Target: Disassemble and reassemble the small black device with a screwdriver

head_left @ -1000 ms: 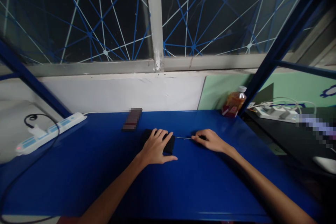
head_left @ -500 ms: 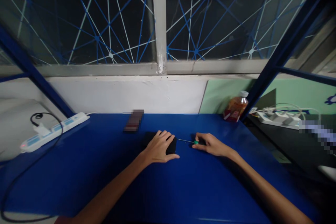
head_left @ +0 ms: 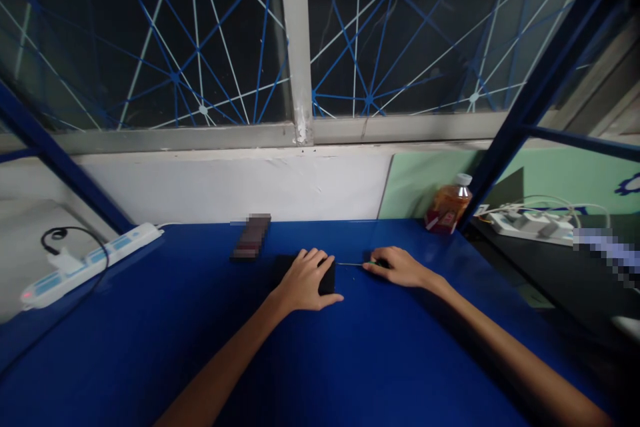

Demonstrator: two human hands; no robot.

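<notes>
A black, flat, box-like object (head_left: 327, 280) lies on the blue table, partly hidden under my left hand (head_left: 301, 285). My left fingers reach over it toward its far side, and the thumb points right along its near edge, so the hand grips it from above. In my right hand (head_left: 400, 267) is a thin screwdriver (head_left: 351, 264), its green handle pinched between thumb and fingers and mostly covered. Its metal shaft points left and ends at the right side of the black object. Whether the tip sits inside something there is too small to tell.
Behind my left hand lies a dark, blurred rectangular object (head_left: 253, 237). A white power strip (head_left: 95, 263) with a black cable runs along the table's left. A drink bottle (head_left: 449, 205) stands at the back right. Another power strip (head_left: 535, 227) rests on the black surface beyond.
My right hand has moved slightly away from me and left, and its fingers cover more of the green handle. The screwdriver lies more level. My left hand stays on the black object.
</notes>
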